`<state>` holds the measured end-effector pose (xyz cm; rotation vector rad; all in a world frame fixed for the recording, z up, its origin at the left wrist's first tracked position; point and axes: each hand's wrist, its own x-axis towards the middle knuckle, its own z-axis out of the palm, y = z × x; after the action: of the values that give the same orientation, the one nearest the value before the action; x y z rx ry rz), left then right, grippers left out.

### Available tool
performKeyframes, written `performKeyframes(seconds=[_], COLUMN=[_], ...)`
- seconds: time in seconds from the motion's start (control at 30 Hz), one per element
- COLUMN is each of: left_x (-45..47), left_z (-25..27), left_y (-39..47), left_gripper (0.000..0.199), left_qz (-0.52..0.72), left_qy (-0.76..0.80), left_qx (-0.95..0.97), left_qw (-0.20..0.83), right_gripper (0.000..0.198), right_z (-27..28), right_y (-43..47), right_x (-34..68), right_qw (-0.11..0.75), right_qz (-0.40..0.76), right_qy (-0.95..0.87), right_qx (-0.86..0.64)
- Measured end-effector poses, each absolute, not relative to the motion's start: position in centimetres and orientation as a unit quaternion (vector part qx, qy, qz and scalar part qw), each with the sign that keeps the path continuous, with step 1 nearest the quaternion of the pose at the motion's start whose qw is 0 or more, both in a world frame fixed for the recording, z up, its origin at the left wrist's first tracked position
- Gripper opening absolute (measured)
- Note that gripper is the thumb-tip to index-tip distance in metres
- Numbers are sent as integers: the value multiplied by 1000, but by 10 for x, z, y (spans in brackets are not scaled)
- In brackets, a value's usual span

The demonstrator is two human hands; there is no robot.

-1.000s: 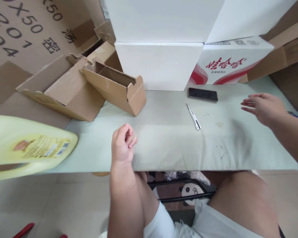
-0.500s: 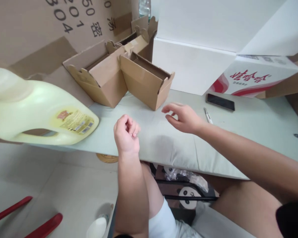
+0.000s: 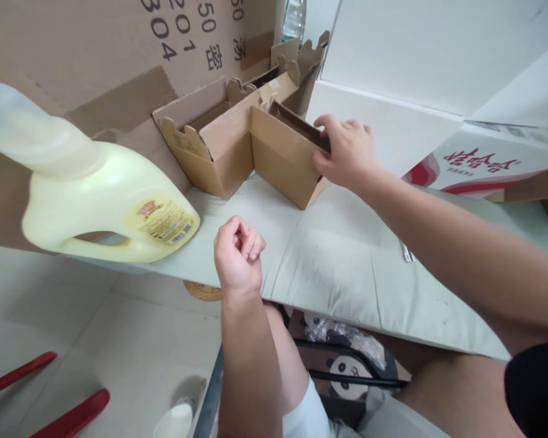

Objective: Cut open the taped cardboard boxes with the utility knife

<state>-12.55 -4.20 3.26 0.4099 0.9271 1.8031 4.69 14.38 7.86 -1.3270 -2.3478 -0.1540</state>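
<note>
My right hand (image 3: pixel 347 149) is at the near end of a small open cardboard box (image 3: pixel 283 155). Its thumb lies on the outer face and the fingers reach over the rim, pinching the wall. The box stands upright on the pale cloth-covered table (image 3: pixel 338 255). Beside it, on the left, is another small open cardboard box (image 3: pixel 219 146), with a further carton (image 3: pixel 301 67) behind. Above the table's front edge, my left hand (image 3: pixel 240 255) hovers with its fingers curled in and nothing seen in them.
A pale yellow jug (image 3: pixel 114 207) with a handle stands at the left. Behind are a big printed carton (image 3: pixel 95 55), a water bottle (image 3: pixel 295 21) and a white box (image 3: pixel 374 121). A red-and-white carton (image 3: pixel 488 158) is at the right. My right forearm partly covers a pen (image 3: pixel 406 251).
My right hand has moved forward from above the table onto the end of the small box and closed on its rim. My left hand stays curled. The view has shifted slightly.
</note>
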Motion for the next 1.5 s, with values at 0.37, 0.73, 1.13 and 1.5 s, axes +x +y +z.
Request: performKeyframes(seconds=[0.37,0.73,1.13,1.5], left_x=[-122,-126,-134,-133], left_z=[36,37,36,41], left_y=[-39,-41,-45,-45], left_gripper=[33,32,35,28], left_qz=[760,759,761,830], left_qy=[369,382,376,390], left_qx=[147,140,131,69], left_qw=[515,508,512,392], right_gripper=[12,66,42,23], right_z=[117,162,144,158], right_y=[149,118,155,119], right_x=[14,-76,-109,-26], right_qw=[180,35,-77,-107], right_qz=[34,265,-124,-205], right_qy=[-786,-875,-934,-927], right_qx=[-590,-403,-327,-295])
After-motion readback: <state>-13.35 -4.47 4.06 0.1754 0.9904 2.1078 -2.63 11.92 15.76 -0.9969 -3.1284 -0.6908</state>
